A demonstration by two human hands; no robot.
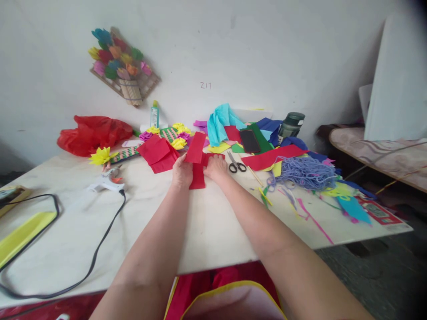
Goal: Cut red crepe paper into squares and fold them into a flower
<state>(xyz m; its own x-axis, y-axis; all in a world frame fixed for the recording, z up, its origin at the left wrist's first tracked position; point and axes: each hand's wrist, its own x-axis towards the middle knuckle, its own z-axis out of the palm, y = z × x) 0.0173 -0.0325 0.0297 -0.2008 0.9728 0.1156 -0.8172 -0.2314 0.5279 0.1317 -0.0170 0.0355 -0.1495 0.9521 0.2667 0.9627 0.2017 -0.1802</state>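
Both my arms reach forward over a pale table [207, 231]. My left hand [182, 172] and my right hand [216, 168] grip a long strip of red crepe paper [197, 161] between them, fingers curled on its edges. The strip runs from the table up and away from me. More folded red paper [156, 153] lies just left of my left hand. Black-handled scissors [236, 165] rest right beside my right hand.
A white glue gun [106, 183] with a black cord [96, 253] lies at the left. Paper flowers [102, 155], a red bag [91, 133], a glue bottle [154, 114], coloured paper scraps [253, 133], purple yarn [305, 173] and a dark jar [291, 124] crowd the far side.
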